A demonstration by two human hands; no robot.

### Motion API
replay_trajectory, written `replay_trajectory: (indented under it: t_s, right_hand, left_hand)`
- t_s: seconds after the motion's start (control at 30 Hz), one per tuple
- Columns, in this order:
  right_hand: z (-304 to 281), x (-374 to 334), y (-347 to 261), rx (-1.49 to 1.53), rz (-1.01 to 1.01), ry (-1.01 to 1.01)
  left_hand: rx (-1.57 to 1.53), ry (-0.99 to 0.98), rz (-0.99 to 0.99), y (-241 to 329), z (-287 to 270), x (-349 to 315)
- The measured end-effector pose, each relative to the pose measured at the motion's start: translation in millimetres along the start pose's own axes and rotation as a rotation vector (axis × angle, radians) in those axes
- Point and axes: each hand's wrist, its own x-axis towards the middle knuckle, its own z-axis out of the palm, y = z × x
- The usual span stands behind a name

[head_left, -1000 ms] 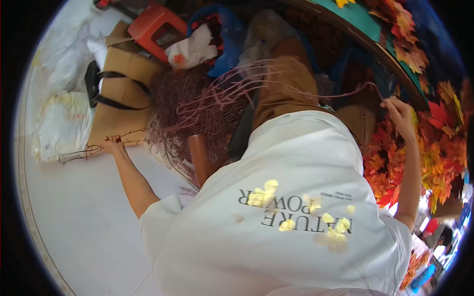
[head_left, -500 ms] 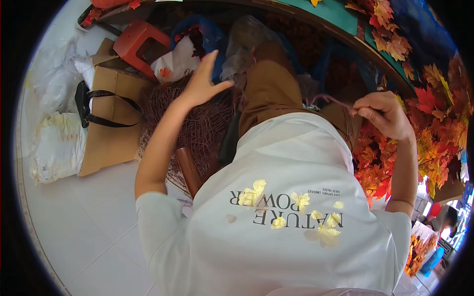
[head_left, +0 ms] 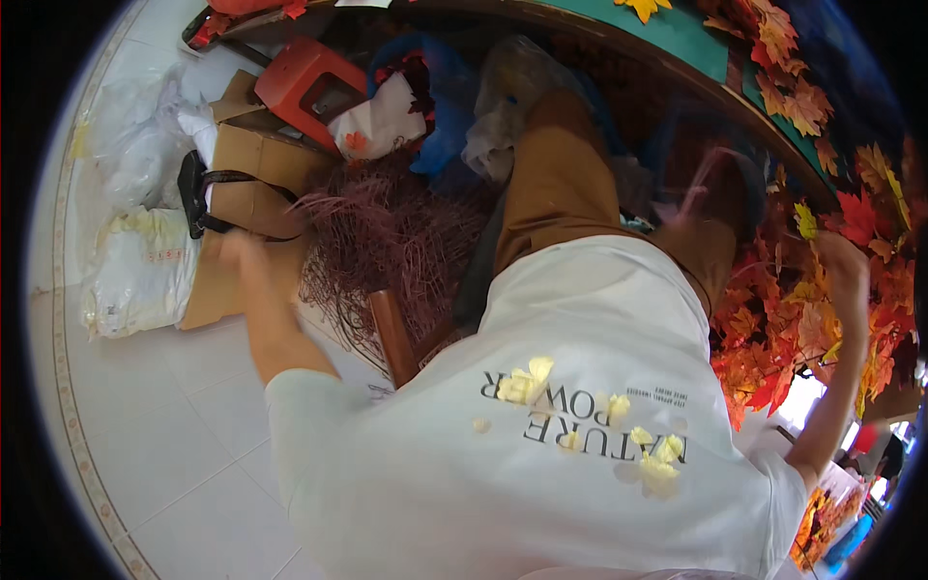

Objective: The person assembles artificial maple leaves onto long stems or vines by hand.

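My left hand (head_left: 239, 251), smeared by motion, is over the side of an opened cardboard box (head_left: 246, 280), near a black strap (head_left: 256, 176). Its fingers cannot be made out. At the far right my right hand (head_left: 839, 256) is blurred too, beside a mass of red, orange and yellow artificial maple leaves (head_left: 773, 319). Whether it holds any of them does not show. A blurred pinkish strand (head_left: 694, 198) lies or hangs by my right leg. To the left of my legs is a large tangle of thin purplish-brown artificial stems (head_left: 396, 232).
Left of the box are white plastic bags (head_left: 145, 271). A red plastic stool (head_left: 307, 87), a blue bag (head_left: 447, 106) and a clear bag (head_left: 507, 92) stand under the green-topped table (head_left: 677, 43). A brown wooden bar (head_left: 391, 333) is beside me.
My left hand has swung left and toward me, to the box. My right hand has moved right to the leaves and no longer pinches the pinkish strand. The view has shifted slightly.
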Motion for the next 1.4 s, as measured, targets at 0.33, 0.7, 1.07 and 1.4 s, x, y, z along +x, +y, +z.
replay_trajectory:
  t_s: [0.33,0.7,1.07,1.4]
  right_hand:
    - [5,68,-69,0.459,-0.002,0.023]
    - [14,76,-110,0.655,-0.108,0.118]
    - [130,64,-76,0.374,-0.309,-0.009]
    - [112,67,-63,0.523,-0.322,0.114]
  left_hand:
    - [0.258,-0.432,0.88,44,-93,-130]
    - [-1.164,-1.111,1.562,359,-286,-348]
    - [-1.437,-1.563,1.174,478,-297,-442]
    - [-1.409,-1.801,1.171,501,-260,-416]
